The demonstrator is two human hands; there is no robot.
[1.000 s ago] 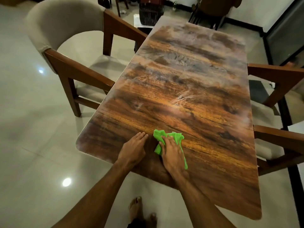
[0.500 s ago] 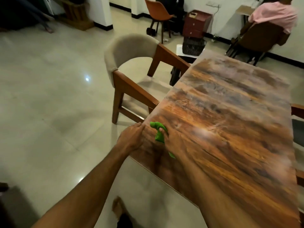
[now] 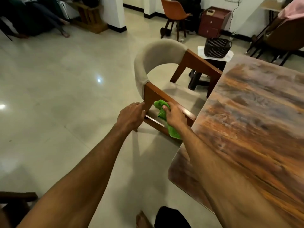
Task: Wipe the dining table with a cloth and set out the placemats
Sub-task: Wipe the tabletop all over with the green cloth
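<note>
Cloth point(image 3: 160, 106) — green, bunched in right hand point(image 3: 175, 116), fingers and thumb curled round it, loose end hanging below the wrist. Held off the table point(image 3: 255, 129), just beyond its left edge, over the wooden arm of the chair point(image 3: 158, 53); touching that arm or not, hard to say. Left hand point(image 3: 131, 115) close beside, fingers bent, tips against the chair's rear upright — gripping or merely touching, cannot tell. Beyond the chair, dark basket point(image 3: 217, 47) on a stool point(image 3: 199, 79).
</note>
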